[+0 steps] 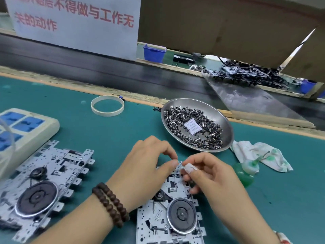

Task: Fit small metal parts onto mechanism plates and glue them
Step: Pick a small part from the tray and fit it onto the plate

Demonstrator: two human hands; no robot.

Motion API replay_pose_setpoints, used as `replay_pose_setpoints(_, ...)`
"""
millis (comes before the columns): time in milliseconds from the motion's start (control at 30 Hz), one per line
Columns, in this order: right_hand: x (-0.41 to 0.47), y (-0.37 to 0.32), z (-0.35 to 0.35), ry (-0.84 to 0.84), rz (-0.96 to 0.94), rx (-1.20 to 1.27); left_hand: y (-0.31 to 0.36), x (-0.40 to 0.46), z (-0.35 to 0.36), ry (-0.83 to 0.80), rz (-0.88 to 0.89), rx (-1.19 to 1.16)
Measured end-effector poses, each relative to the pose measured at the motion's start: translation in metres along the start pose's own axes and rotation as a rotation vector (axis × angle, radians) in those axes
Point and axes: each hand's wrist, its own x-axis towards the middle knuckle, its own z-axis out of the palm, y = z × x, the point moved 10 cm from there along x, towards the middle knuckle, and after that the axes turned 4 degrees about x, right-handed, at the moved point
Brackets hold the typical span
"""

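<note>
Mechanism plate [168,224] on green mat [105,138].

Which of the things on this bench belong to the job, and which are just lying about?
In use:
left hand
right hand
mechanism plate under both hands
steel dish of small metal parts
green glue bottle

Lying about:
white ring
power strip
stained cloth
spare mechanism plate

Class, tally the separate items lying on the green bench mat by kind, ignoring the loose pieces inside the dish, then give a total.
Mechanism plates: 2
Metal dish of small parts: 1
Tape ring: 1
Power strip: 1
Green glue bottle: 1
Rag: 1
Total: 7
</note>
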Motion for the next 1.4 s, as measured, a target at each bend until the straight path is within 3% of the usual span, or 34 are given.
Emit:
replay_pose_setpoints(467, -0.001, 0.0, -0.002, 0.041, -0.008, 0.059, 0.007, 0.001, 0.006, -0.063, 0.03, -0.128)
replay_pose_setpoints(800, -0.003, 0.001, -0.001, 0.01, 0.0, 0.025, 0.005, 0.001, 0.009, -0.079, 0.01, -0.109)
replay_pose_setpoints(1400, 0.0, 0.006, -0.007, 0.121, -0.034, 0.001, -0.015, 0.003, 0.017, -0.149, -0.047, -0.08)
